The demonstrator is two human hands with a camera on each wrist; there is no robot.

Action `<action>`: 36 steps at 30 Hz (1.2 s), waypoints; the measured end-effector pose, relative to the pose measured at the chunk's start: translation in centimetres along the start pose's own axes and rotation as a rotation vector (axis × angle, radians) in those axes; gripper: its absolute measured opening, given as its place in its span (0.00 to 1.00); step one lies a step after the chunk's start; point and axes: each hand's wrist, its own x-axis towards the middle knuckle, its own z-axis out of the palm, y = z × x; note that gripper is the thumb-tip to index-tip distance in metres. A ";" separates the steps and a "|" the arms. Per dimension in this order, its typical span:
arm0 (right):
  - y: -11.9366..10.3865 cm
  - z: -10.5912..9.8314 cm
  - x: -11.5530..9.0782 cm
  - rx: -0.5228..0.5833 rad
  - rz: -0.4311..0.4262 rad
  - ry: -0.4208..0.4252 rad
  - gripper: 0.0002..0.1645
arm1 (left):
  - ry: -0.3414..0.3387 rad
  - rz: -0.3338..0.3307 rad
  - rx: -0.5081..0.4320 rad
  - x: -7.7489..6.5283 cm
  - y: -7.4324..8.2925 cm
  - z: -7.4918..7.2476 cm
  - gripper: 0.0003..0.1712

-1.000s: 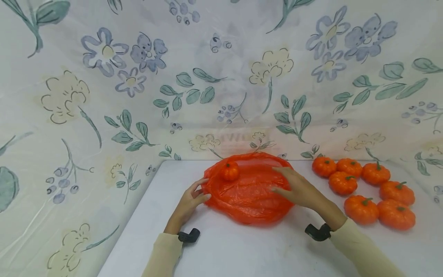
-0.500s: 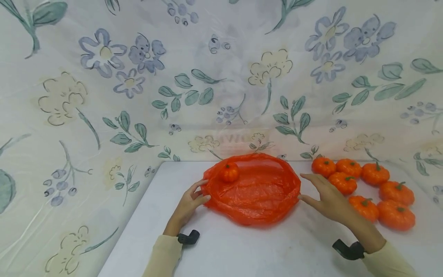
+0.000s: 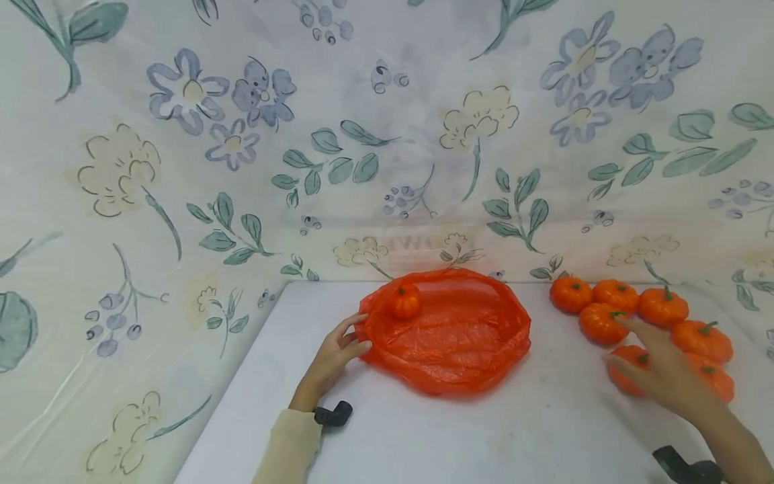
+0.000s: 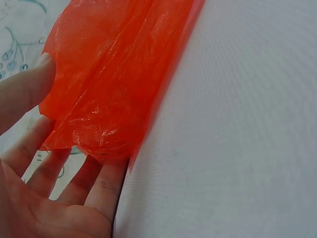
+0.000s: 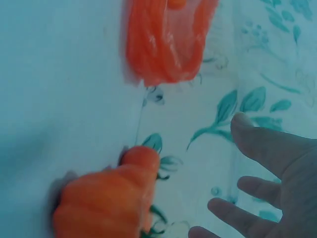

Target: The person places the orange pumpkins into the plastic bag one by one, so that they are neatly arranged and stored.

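A red plastic bag (image 3: 459, 359) lies spread with its mouth wide, and a small orange pumpkin (image 3: 405, 301) sits inside at its left. My left hand (image 3: 334, 353) rests at the bag's left side. In the left wrist view its fingers (image 4: 49, 168) extend loosely under the red plastic, the thumb apart from them. Off to the right, my right hand (image 3: 662, 370) is over the group of pumpkins, overlapping the front ones. The right wrist view has that hand (image 5: 275, 193) with fingers spread and nothing held, beside an orange pumpkin (image 5: 101, 206).
Several orange pumpkins with green stems, such as the back left one (image 3: 570, 294), cluster at the right of the white table (image 3: 459, 437). A floral-patterned sheet (image 3: 411, 154) rises behind the table and along its left.
My right hand has left the bag's right side and moved right to the pumpkins. The bag's right rim has spread outward. My left hand stays at the bag's left side.
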 end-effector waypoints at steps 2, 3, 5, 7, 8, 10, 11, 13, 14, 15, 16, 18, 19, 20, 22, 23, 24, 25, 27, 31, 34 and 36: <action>1.1 -0.2 -0.5 0.011 0.045 -0.007 0.54 | -0.002 0.003 0.008 0.0 0.0 0.0 0.35; 1.5 -0.2 -0.7 0.009 0.056 0.000 0.56 | -0.002 0.005 0.009 0.0 0.0 0.0 0.34; 2.2 0.0 -1.0 0.006 0.058 0.030 0.57 | 0.001 0.006 0.008 0.0 0.0 0.0 0.34; 2.6 0.3 -1.2 -0.005 0.055 0.055 0.57 | -0.003 0.008 0.005 0.0 0.0 0.1 0.34; 2.7 0.4 -1.2 0.001 0.063 0.061 0.58 | -0.006 0.007 0.003 0.0 0.0 0.1 0.34; 2.9 0.7 -1.3 0.008 0.085 0.069 0.62 | -0.015 0.007 0.000 0.0 0.1 0.1 0.34; 2.9 0.8 -1.4 0.011 0.095 0.074 0.64 | -0.018 0.005 0.002 0.0 0.1 0.1 0.34; 2.9 1.0 -1.4 0.013 0.139 0.077 0.68 | -0.016 0.004 0.005 0.1 0.1 0.1 0.34; 3.0 1.1 -1.3 0.018 0.154 0.080 0.69 | -0.011 0.003 0.007 0.1 0.1 0.1 0.34; 3.0 1.2 -1.3 0.018 0.167 0.080 0.69 | -0.007 0.003 0.008 0.1 0.1 0.0 0.34; 3.0 1.2 -1.3 0.017 0.183 0.080 0.68 | -0.003 0.003 0.008 0.1 0.0 0.0 0.34; 3.1 1.4 -1.2 0.016 0.222 0.066 0.68 | 0.001 -0.001 0.004 0.1 -0.1 -0.1 0.34; 3.1 1.5 -1.1 0.015 0.245 0.057 0.67 | 0.003 -0.004 0.005 0.1 -0.1 -0.2 0.34; 3.1 1.6 -1.0 0.017 0.272 0.047 0.66 | 0.004 -0.007 0.007 0.1 -0.2 -0.2 0.34; 3.2 1.8 -1.0 0.021 0.330 0.022 0.66 | 0.001 -0.011 0.006 0.1 -0.3 -0.2 0.34; 3.2 1.9 -1.0 0.021 0.356 0.012 0.66 | 0.001 -0.013 0.007 0.1 -0.3 -0.2 0.34; 3.3 2.0 -1.0 0.016 0.377 0.005 0.66 | 0.000 -0.014 0.010 0.1 -0.4 -0.2 0.34; 3.4 2.1 -1.0 0.016 0.391 0.002 0.66 | -0.002 -0.014 0.010 0.1 -0.4 -0.1 0.34; 3.6 2.3 -1.0 0.006 0.406 -0.005 0.65 | -0.005 -0.013 0.016 0.1 -0.3 -0.1 0.34; 4.0 2.6 -1.0 -0.017 0.422 -0.016 0.62 | -0.008 -0.002 0.031 0.0 -0.2 -0.1 0.34; 4.1 2.6 -0.8 -0.022 0.435 -0.032 0.62 | -0.009 0.004 0.038 0.0 -0.1 -0.2 0.34; 4.0 2.6 -0.7 -0.022 0.439 -0.037 0.63 | -0.010 0.004 0.033 0.0 -0.2 -0.2 0.34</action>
